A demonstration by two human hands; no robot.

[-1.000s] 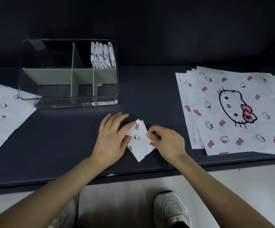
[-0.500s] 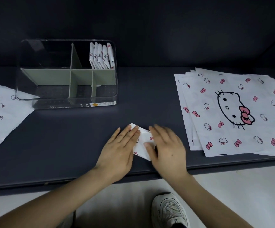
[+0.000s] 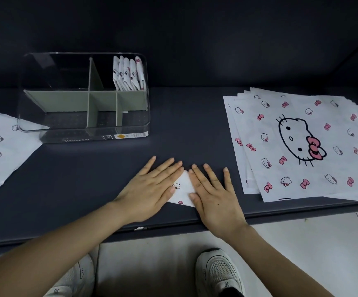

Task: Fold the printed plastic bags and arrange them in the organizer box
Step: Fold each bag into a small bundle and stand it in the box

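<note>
- L hand [image 3: 152, 189] & R hand [image 3: 214, 194]: both flat, palms down, fingers straight, on the small folded bag [image 3: 182, 189]. Nothing gripped. Prob. pressing the creases so the springy plastic doesn't pop back open.
- Folded bag: on the table [image 3: 88, 179] near front edge, abt mid-length. Only a white wedge w/ a cat face & a pink bow shows betw. the hands. Not in the box yet.
- Organizer box [image 3: 34, 86]: clear walls, grey-green dividers [image 3: 92, 76], twd back-left of table.
- Abt five finished bags [image 3: 128, 73] stand on edge, side by side, in the back-right compartment, likely to save room.
- Unfolded bags: fanned stack [image 3: 302, 146] at right end, near R hand for the next pick. More [image 3: 0, 151] at left end, by box's left corner; can't tell if touching.
- Writing: box front reads "Storage box" [image 3: 76, 139]; sticker strip beside it too small to read. Shoe [image 3: 218, 273] marked "36". Bags: cat-face-&-bow print, no legible text.
</note>
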